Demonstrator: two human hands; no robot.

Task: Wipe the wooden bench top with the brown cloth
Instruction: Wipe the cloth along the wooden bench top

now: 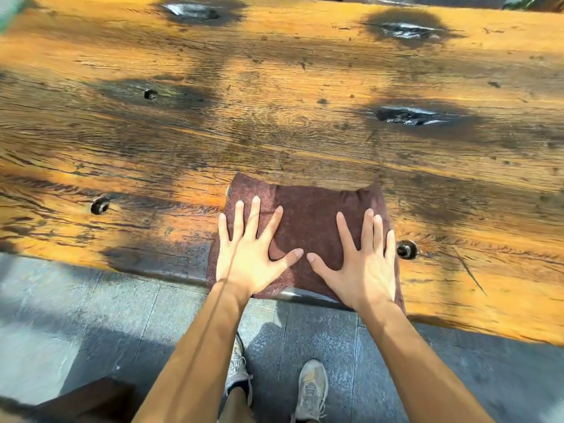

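Note:
A brown cloth [308,215] lies spread flat on the wooden bench top [274,117], right at the near edge. My left hand [250,254] presses flat on the cloth's left half, fingers spread. On the right half rests my right hand [363,264], also flat with fingers apart. The thumbs nearly touch in the middle. The bench top is orange-brown with dark, wet-looking patches.
Dark knots and holes mark the wood, one hole [406,249] just right of the cloth, another [99,206] to the left. Grey stone floor [91,315] lies below the bench edge, with my two shoes [311,389] on it. A dark wooden object [91,401] sits bottom left.

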